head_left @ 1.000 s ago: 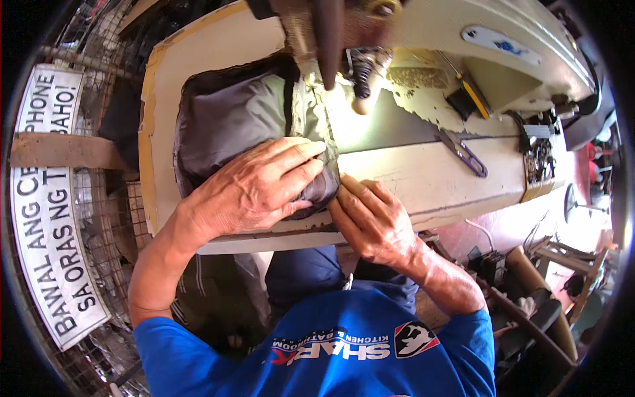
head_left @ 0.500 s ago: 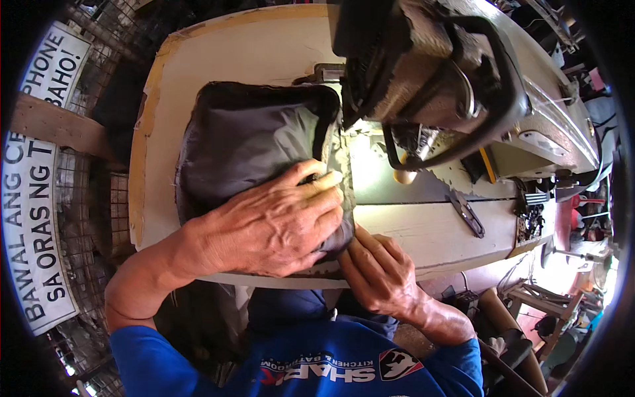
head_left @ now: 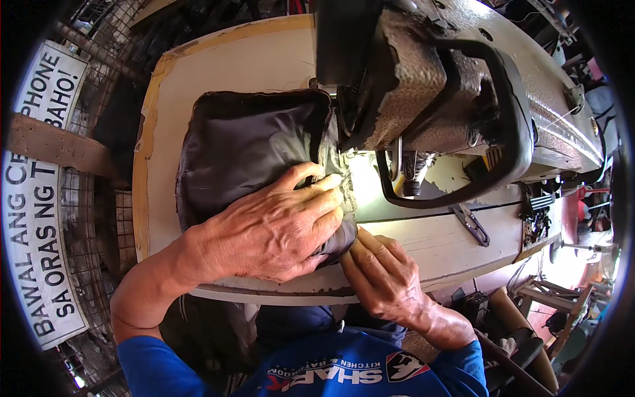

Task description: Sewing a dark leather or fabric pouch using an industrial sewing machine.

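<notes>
A dark grey lining piece (head_left: pixel 245 152) with raised black edging and a pale, frayed right strip lies on the sewing-machine table, against the machine head (head_left: pixel 417 86). My left hand (head_left: pixel 271 231) lies over its lower right part, fingers bent and pressed together on the fabric near the seam. Below and to the right, my right hand (head_left: pixel 380 278) has its fingers closed at the piece's lower right corner, thumb and fingertips partly hidden under it. A strip of light falls on the machine bed (head_left: pixel 364 172) beside the fabric.
Thread snips (head_left: pixel 471 223) lie on the table (head_left: pixel 162 92) right of my hands, with small metal parts (head_left: pixel 532 218) at its right end. A wire-mesh rack (head_left: pixel 119 202) with a white sign (head_left: pixel 46 258) stands left. Wooden frames and a cardboard-coloured roll (head_left: pixel 529 324) are at lower right.
The view has shifted since a second ago, so the machine head now fills the upper right. Both hands stay on the fabric, my left hand's fingers slightly further right along the seam.
</notes>
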Motion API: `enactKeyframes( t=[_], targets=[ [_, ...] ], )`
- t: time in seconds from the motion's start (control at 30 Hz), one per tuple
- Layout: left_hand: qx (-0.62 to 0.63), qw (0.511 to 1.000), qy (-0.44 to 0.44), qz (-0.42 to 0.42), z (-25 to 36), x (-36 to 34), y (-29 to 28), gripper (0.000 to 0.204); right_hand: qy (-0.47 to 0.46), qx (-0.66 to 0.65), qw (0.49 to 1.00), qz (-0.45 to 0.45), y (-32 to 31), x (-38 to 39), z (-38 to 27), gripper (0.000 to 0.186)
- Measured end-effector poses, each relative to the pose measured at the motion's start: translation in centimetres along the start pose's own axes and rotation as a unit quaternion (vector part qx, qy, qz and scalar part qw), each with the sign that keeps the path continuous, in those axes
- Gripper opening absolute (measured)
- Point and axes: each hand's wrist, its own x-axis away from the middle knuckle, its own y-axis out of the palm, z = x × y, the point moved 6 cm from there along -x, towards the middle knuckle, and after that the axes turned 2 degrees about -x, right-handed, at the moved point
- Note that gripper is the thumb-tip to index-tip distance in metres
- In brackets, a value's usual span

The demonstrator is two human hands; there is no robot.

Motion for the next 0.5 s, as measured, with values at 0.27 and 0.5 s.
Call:
enactKeyframes(
  t=[0.27, 0.5],
  targets=[
    [-0.009, 1.0, 0.013, 0.002, -0.3, -0.3, 0.2, 0.051, 0.0, 0.002, 1.0, -0.007, 0.1, -0.1, 0.0, 0.04],
    [-0.05, 0.998, 0.025, 0.031, -1.3, -0.3, -0.8, 0.055, 0.007, 0.006, 1.0, 0.004, 0.4, -1.1, 0.9, 0.043]
  ],
)
